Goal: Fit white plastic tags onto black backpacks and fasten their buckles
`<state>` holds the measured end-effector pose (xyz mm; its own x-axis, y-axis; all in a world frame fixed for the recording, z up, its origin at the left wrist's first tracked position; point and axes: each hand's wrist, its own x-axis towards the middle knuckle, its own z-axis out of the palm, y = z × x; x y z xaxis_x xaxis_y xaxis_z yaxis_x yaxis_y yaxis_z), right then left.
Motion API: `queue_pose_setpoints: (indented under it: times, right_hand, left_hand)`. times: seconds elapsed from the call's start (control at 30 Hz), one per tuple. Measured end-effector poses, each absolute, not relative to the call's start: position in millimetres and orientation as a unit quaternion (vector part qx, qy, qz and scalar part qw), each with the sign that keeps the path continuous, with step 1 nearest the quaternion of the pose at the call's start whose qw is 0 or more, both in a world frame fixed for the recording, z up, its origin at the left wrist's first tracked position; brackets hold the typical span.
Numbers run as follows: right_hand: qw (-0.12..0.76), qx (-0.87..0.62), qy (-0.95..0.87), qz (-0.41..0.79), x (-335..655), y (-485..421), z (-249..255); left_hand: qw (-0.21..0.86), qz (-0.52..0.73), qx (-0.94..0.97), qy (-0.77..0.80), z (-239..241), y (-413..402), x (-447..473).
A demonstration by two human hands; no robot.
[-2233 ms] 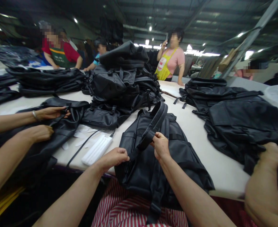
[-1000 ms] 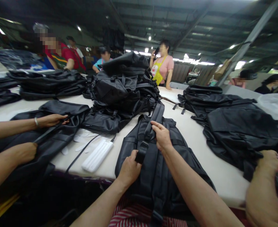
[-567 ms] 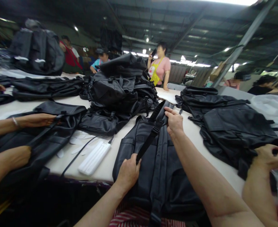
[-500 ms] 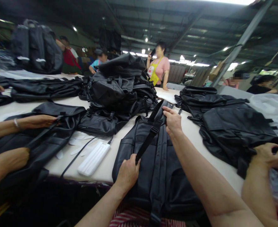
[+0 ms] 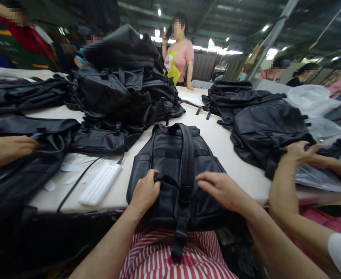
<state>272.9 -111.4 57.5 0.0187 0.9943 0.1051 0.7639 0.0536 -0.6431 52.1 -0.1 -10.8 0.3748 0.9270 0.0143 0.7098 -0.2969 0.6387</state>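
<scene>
A black backpack (image 5: pixel 170 155) lies flat on the pale table (image 5: pixel 237 155) in front of me, its lower end hanging over the near edge onto my red-striped lap. My left hand (image 5: pixel 145 190) is closed on a black strap (image 5: pixel 166 179) at the pack's lower left. My right hand (image 5: pixel 221 189) rests flat on the pack's lower right with fingers stretched toward the centre strap (image 5: pixel 187 162), holding nothing.
A tall pile of black backpacks (image 5: pixel 124 81) stands behind mine, more bags (image 5: pixel 263 120) lie at right. A white flat pack (image 5: pixel 100 188) lies left of my bag. Co-workers' hands work at the left (image 5: pixel 6 149) and right (image 5: pixel 296 153). A person in pink (image 5: pixel 182 54) stands beyond.
My right hand has let go of the shoulder strap and come back down onto the pack's lower part. The strap now lies flat along the pack. My view has dropped and moved closer.
</scene>
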Motion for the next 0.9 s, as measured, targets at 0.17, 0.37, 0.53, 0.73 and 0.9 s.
queue_pose_setpoints:
  times: [0.17,0.37,0.53,0.73,0.9]
  right_hand:
    - [0.125,-0.667,-0.711,0.184,235,-157,27]
    - [0.072,-0.562,-0.813,0.135,219,-145,10]
    - [0.167,-0.539,-0.822,0.079,234,-134,22]
    - [0.320,-0.579,-0.744,-0.095,266,-106,73]
    - [0.310,-0.570,-0.736,-0.194,278,-77,108]
  left_hand:
    - [0.430,0.356,0.598,0.575,-4,7,42]
    - [0.421,0.351,0.604,0.579,-8,0,36]
    - [0.246,0.335,0.743,0.525,9,-20,33]
    - [0.350,0.367,0.792,0.339,61,-52,62]
    - [0.461,0.381,0.751,0.280,83,-44,105]
